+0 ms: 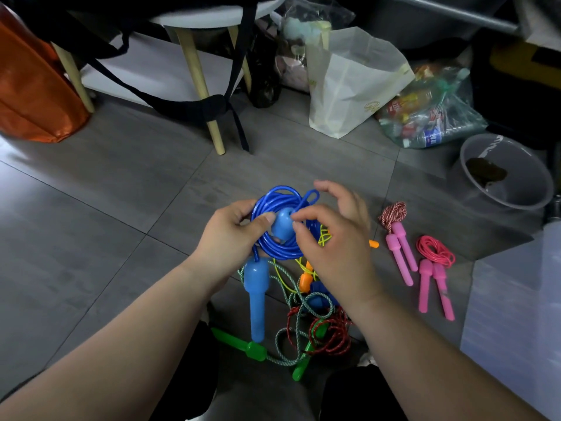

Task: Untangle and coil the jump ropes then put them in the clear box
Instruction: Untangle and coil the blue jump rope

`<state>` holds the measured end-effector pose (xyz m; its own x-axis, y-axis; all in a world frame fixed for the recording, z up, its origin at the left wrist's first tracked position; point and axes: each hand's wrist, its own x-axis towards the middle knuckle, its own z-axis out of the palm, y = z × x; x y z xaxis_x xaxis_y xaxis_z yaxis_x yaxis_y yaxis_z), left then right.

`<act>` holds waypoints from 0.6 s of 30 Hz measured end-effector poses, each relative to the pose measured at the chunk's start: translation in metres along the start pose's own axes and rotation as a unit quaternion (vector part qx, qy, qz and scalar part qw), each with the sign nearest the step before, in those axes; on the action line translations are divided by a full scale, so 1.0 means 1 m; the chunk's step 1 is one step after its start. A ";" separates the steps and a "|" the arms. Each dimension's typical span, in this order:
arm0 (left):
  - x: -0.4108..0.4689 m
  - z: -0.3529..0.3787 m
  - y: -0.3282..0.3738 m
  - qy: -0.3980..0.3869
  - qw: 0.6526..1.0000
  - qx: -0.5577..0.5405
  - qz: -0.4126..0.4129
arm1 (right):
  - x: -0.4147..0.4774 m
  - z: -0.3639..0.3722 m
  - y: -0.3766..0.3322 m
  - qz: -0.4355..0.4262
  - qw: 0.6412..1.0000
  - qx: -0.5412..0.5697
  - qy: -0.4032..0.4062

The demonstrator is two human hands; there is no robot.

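Our left hand (230, 238) is gripping the blue coil (273, 250), binding its loops. Our right hand (331, 238) is pinching the rope end (304, 204), likely tucking it.

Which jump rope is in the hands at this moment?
The blue rope: the left hand grips its coil. The pink-handled ropes and the tangled pile lie on the floor.
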<state>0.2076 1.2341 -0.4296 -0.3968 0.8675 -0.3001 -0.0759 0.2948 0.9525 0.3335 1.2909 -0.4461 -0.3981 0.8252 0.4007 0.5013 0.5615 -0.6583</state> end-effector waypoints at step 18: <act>0.003 -0.007 0.005 -0.016 0.990 -0.129 -0.048 | 0.004 -0.001 0.018 0.290 0.927 0.218 -0.095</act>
<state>0.2001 1.2354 -0.4249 -0.3468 0.8539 -0.3881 -0.3449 0.2687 0.8994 0.3418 1.3046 -0.4553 -0.3071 0.9319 -0.1932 0.3318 -0.0854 -0.9395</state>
